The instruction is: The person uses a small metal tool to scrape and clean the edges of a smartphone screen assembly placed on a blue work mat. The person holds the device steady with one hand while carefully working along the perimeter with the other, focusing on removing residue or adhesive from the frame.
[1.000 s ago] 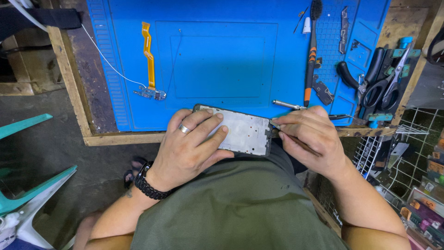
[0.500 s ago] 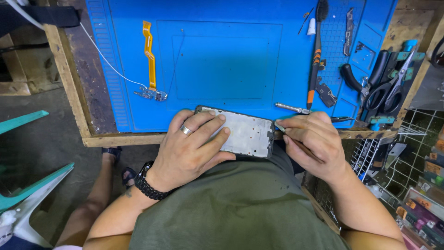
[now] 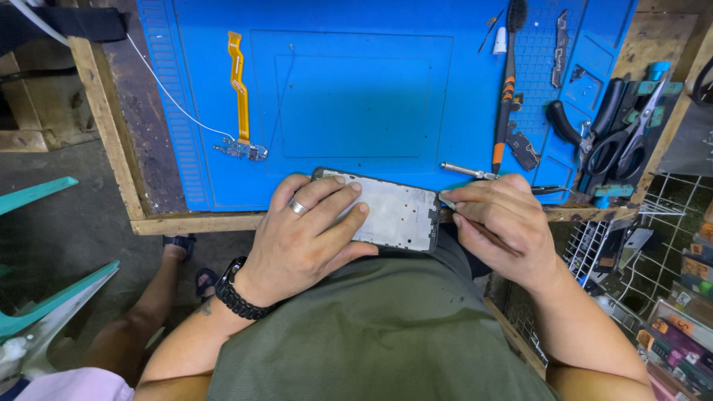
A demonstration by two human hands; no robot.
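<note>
Left hand (image 3: 308, 238) pressing phone frame (image 3: 394, 215), right hand (image 3: 501, 223) (perhaps pinching a tool) alongside

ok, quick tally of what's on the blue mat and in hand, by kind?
Phone frame, under left hand: 1
Orange flex cable: 1
Brush: 1
Scissors: 1
Pliers: 1
Thin tool, tip, in right hand: 1
Total: 6
</note>
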